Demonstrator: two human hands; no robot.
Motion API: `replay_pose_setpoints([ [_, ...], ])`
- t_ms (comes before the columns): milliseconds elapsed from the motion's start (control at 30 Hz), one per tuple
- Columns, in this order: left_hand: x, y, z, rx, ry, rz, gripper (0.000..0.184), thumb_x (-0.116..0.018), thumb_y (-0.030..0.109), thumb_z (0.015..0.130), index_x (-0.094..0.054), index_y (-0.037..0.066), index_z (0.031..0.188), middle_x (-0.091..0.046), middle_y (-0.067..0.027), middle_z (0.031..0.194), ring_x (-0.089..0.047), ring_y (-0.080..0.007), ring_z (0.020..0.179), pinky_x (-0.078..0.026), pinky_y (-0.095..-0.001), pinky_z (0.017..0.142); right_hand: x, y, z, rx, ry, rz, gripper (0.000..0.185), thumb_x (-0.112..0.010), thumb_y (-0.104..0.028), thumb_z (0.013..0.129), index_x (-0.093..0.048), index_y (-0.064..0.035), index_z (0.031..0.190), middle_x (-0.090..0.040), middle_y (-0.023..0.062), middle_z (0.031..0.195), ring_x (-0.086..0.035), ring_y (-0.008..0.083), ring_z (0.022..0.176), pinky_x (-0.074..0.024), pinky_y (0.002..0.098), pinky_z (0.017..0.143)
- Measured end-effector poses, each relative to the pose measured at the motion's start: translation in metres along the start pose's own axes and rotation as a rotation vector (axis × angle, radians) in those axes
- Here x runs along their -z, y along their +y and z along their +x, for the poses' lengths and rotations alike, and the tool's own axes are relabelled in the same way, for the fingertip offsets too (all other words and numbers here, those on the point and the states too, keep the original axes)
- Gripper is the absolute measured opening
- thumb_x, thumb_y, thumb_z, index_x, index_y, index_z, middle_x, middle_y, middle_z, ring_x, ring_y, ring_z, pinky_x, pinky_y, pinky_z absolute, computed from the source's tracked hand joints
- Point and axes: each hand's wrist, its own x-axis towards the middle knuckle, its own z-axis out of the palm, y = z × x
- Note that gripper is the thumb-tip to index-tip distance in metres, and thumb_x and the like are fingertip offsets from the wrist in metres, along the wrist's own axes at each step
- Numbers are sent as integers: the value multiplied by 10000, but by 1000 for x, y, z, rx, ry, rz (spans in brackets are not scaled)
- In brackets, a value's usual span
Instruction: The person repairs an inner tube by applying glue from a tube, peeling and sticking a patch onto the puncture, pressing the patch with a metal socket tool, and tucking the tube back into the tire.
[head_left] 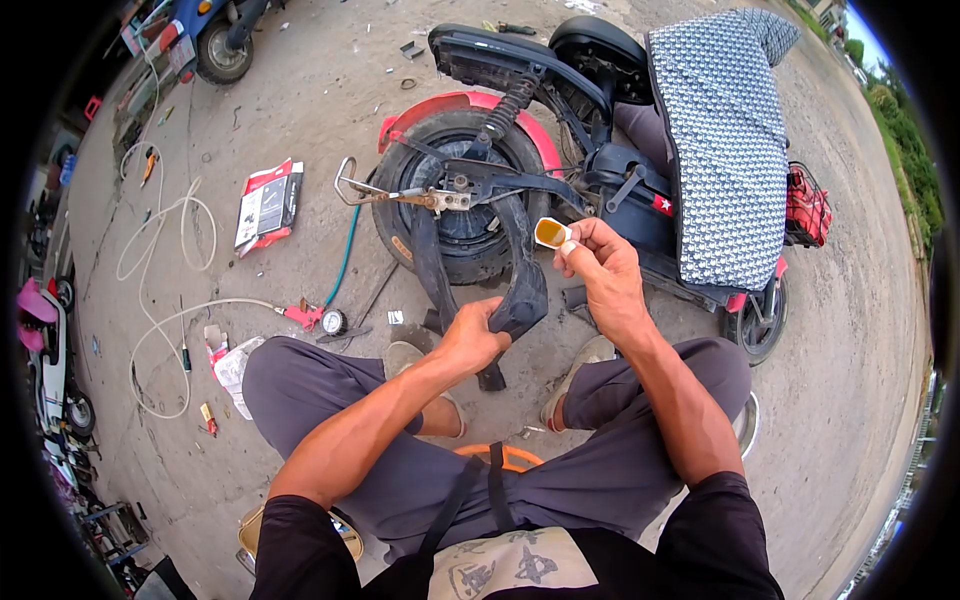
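Though packet contents hidden, patch pinched.

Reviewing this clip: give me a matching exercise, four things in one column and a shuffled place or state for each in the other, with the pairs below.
Things
1. inner tube
2. small patch
3. dial gauge
4. patterned cover

Places
A. draped over the scooter
B. gripped by the left hand
C. lying on the ground
D. pinched in the right hand

Pairs: 1-B, 2-D, 3-C, 4-A
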Motion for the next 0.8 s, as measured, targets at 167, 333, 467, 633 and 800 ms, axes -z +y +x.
replay_pose_setpoints([
  [167,-1,-1,0,1,7,-12,354,-670,-37,791,-683,-18,1144,-668,1,834,-567,-78,730,-472,-280,649,-1,-1,-1,2,2,4,40,-644,-71,993,-617,-42,1002,-625,-36,890,-570,33,822,-437,220,733],
  [333,-1,-1,0,7,10,-2,362,-670,-38,791,-688,-16,1151,-678,0,843,-568,-75,726,-470,-276,645,-1,0,0,2,1,-6,39,-645,-66,989,-618,-41,1001,-622,-38,887,-568,32,817,-436,219,732],
  [467,0,-5,2,5,7,7,374,-670,-40,792,-691,-13,1164,-688,0,856,-571,-73,721,-470,-275,642,0,1,-1,5,-1,-9,38,-645,-66,986,-618,-41,998,-622,-38,886,-567,30,817,-434,219,729],
  [633,0,-6,2,5,10,-4,388,-670,-41,791,-693,-5,1177,-697,-1,871,-574,-71,727,-471,-274,644,0,1,-1,3,-2,-21,41,-646,-70,987,-618,-41,993,-622,-37,885,-564,29,816,-431,218,727],
  [800,0,-4,1,-6,18,0,395,-673,-38,789,-695,4,1182,-699,3,874,-579,-71,738,-476,-276,652,-1,0,-1,2,0,-10,44,-647,-74,990,-617,-41,995,-621,-36,885,-564,29,817,-430,218,728],
])
